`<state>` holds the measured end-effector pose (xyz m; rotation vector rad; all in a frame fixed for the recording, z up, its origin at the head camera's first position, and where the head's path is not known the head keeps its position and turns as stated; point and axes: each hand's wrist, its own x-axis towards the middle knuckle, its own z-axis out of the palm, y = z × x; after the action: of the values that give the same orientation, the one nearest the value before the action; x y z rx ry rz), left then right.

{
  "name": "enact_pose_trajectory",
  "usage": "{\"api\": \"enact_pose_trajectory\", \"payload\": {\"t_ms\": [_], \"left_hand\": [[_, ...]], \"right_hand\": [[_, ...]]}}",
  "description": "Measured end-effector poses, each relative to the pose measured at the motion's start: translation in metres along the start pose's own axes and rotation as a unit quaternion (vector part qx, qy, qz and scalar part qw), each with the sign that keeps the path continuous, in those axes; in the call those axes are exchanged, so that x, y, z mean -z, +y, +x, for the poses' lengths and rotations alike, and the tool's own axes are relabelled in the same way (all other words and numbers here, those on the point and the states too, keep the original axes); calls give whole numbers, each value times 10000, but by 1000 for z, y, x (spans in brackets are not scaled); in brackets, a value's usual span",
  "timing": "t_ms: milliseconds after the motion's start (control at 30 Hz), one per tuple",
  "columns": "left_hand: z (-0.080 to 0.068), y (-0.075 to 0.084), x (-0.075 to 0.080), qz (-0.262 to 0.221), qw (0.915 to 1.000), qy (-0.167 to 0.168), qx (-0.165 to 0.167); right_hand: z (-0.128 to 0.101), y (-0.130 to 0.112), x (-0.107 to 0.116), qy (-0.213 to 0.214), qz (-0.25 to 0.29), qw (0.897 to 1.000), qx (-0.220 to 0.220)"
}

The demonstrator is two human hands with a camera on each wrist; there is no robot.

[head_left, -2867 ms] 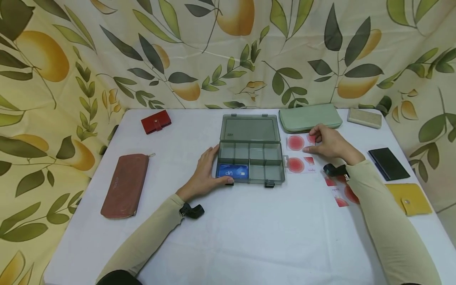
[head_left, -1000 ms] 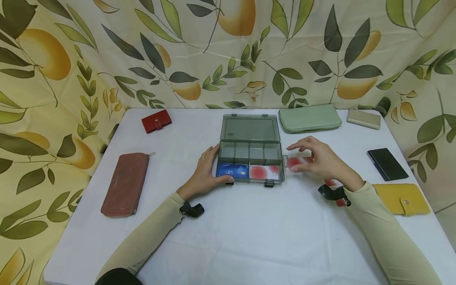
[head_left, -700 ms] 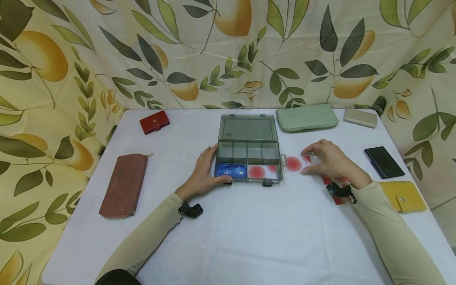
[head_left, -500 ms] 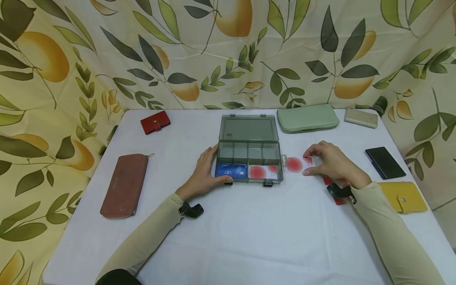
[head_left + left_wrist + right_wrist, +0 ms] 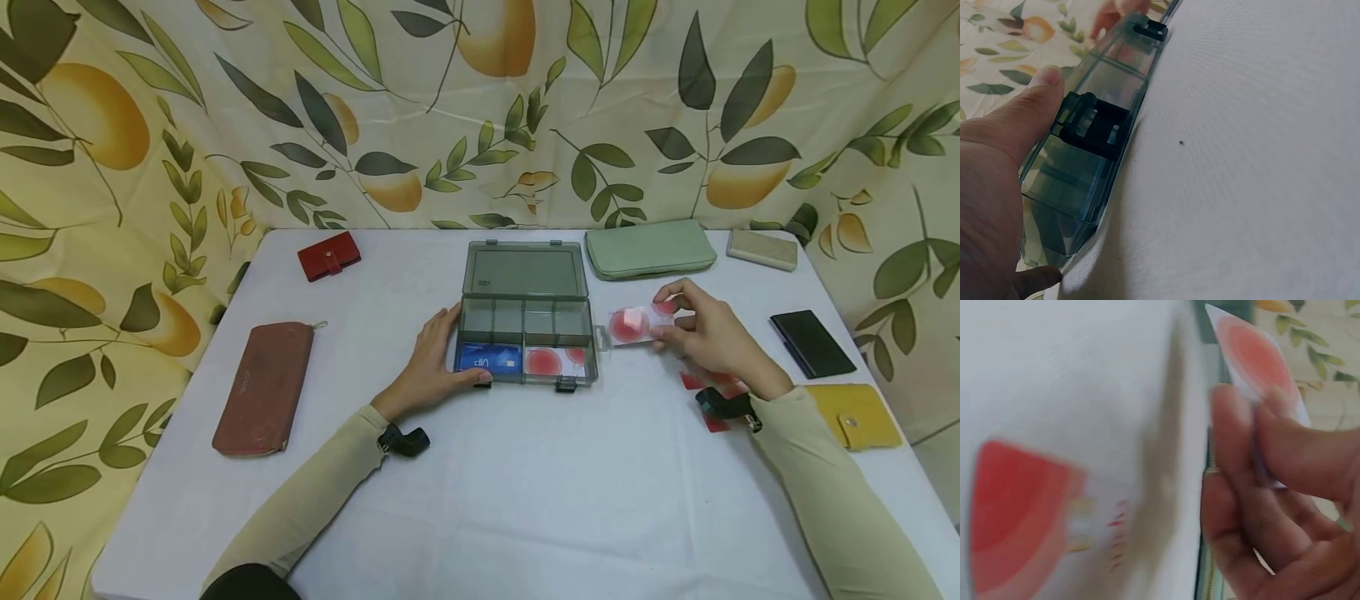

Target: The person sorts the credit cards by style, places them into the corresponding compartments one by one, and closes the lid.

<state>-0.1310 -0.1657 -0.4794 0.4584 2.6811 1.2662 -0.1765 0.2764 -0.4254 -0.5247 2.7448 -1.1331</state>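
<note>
The right hand (image 5: 705, 333) pinches a white card with a red circle (image 5: 633, 325) between thumb and fingers, raised off the table (image 5: 525, 500) just to the right of the organizer box (image 5: 525, 333). In the right wrist view the fingers (image 5: 1235, 444) close on one end of that card (image 5: 1254, 356), which tilts up and away from the hand.

The left hand (image 5: 431, 362) rests against the left end of the box, fingers relaxed along its side wall and the thumb (image 5: 1038, 87) lying on the front edge next to a black latch (image 5: 1094, 125). It steadies the box without curling around it.

The box is open, with its lid (image 5: 525, 271) laid back flat. The front row holds a blue card (image 5: 491, 360) in the left compartment and a second red-circle card (image 5: 551, 361) in the right compartment. The rear row of small compartments appears empty.

Another red-circle card (image 5: 705, 400) lies on the table, partly hidden under the right wrist.

Around the table: a small red wallet (image 5: 328, 254), a long brown pouch (image 5: 262, 392), a green wallet (image 5: 648, 248), a beige case (image 5: 765, 248), a black case (image 5: 813, 343) and a yellow wallet (image 5: 858, 414).
</note>
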Motion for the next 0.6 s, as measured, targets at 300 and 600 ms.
{"api": "enact_pose_trajectory", "payload": {"t_ms": [300, 600], "left_hand": [[-1, 0, 1, -7, 10000, 21, 9], [-1, 1, 1, -63, 10000, 13, -8]], "right_hand": [[-4, -30, -8, 278, 1753, 9840, -184], [-1, -46, -51, -9, 927, 9910, 970]]}}
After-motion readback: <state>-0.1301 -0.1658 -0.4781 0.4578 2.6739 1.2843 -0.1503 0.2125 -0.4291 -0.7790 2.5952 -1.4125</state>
